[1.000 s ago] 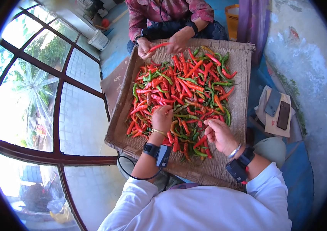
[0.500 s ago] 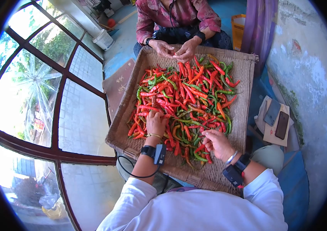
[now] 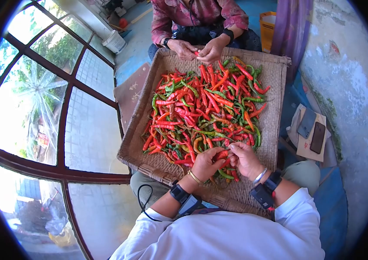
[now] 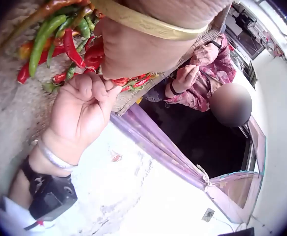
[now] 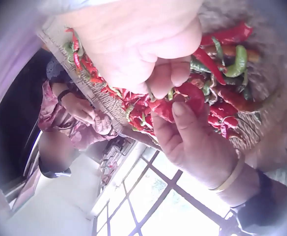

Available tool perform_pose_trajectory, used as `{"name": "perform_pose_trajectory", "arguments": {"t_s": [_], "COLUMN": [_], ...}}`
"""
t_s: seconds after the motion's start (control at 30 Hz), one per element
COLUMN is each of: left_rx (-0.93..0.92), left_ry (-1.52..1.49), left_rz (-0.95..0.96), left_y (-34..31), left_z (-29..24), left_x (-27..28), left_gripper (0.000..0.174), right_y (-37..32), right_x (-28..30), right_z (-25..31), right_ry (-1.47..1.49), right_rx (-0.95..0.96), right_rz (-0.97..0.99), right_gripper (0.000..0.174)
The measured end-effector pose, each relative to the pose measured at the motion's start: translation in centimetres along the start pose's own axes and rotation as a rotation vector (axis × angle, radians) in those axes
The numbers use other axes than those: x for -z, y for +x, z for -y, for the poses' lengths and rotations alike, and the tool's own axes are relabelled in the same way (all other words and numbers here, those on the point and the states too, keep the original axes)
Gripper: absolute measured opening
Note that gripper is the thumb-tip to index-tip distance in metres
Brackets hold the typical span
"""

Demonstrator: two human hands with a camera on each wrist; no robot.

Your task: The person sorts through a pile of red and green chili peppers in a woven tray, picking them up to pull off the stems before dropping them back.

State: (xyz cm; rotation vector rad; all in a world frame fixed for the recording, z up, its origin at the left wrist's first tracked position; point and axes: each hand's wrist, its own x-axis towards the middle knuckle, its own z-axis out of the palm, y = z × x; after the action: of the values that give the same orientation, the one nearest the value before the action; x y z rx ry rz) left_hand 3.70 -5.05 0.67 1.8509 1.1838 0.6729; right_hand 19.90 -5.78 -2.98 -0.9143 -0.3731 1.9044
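Observation:
In front of me my left hand (image 3: 205,165) holds a red chili pepper (image 3: 222,155) between thumb and fingers. The right wrist view shows this pepper (image 5: 191,100) up close, with the thumb laid along it. Right beside it, my right hand (image 3: 245,162) has its fingers curled and pinches at the pepper's stem end. The stem is mostly hidden by the fingers. Beneath both hands a heap of red and green chili peppers (image 3: 210,102) lies in a shallow woven basket (image 3: 270,130).
Across the basket, another person's hands (image 3: 199,51) hold something red at the far rim. Two phones (image 3: 317,138) lie on a board to the right. A paned window (image 3: 93,125) runs along the left, and a white bucket (image 3: 114,42) stands farther back.
My left hand has come from the heap to my right hand, with a red chili pepper in it. My right hand has hardly moved. The other person's hands have lost the long red pepper seen at first.

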Motion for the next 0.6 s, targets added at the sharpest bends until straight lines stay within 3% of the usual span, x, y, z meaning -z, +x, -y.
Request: {"name": "perform_pose_trajectory", "arguments": {"t_s": [0.07, 0.13, 0.17, 0.23, 0.27, 0.4, 0.47, 0.53, 0.6], "left_rx": [0.022, 0.196, 0.195, 0.55, 0.549, 0.322, 0.074, -0.061, -0.057], "left_ry": [-0.062, -0.237, -0.237, -0.458, -0.457, -0.203, -0.735, -0.687, -0.669], "left_rz": [-0.025, 0.174, 0.174, 0.318, 0.319, 0.174, -0.025, -0.249, -0.281], "left_y": [-0.2, -0.1, -0.3, 0.6, 1.5, 6.7, 9.3, 11.3, 11.0], "left_z": [1.1, 2.5, 3.2, 1.2, 0.8, -0.2, -0.9, 0.0, 2.0], "left_x": [-0.4, -0.2, 0.0, 1.5, 1.8, 3.5, 3.3, 3.0, 3.4], "left_gripper": [0.027, 0.02, 0.02, 0.016, 0.016, 0.025, 0.037, 0.046, 0.04], "right_y": [0.0, -0.2, -0.2, -0.3, -0.3, -0.2, -0.2, -0.4, -0.6], "right_x": [-0.3, -0.9, -0.9, -0.9, -0.8, -0.3, -0.3, -0.4, -0.4], "right_z": [0.4, 0.6, 0.6, 0.7, 0.8, 0.8, 1.0, 1.4, 1.7], "right_ry": [0.062, 0.165, 0.165, 0.165, 0.166, 0.152, 0.155, 0.148, 0.145], "right_rx": [-0.006, 0.03, 0.031, 0.033, 0.034, 0.04, 0.024, 0.023, 0.019], "right_rz": [0.005, -0.007, -0.007, -0.147, -0.146, -0.194, -0.136, -0.128, -0.119], "right_gripper": [0.01, 0.01, 0.01, 0.014, 0.014, 0.023, 0.023, 0.023, 0.023]}}
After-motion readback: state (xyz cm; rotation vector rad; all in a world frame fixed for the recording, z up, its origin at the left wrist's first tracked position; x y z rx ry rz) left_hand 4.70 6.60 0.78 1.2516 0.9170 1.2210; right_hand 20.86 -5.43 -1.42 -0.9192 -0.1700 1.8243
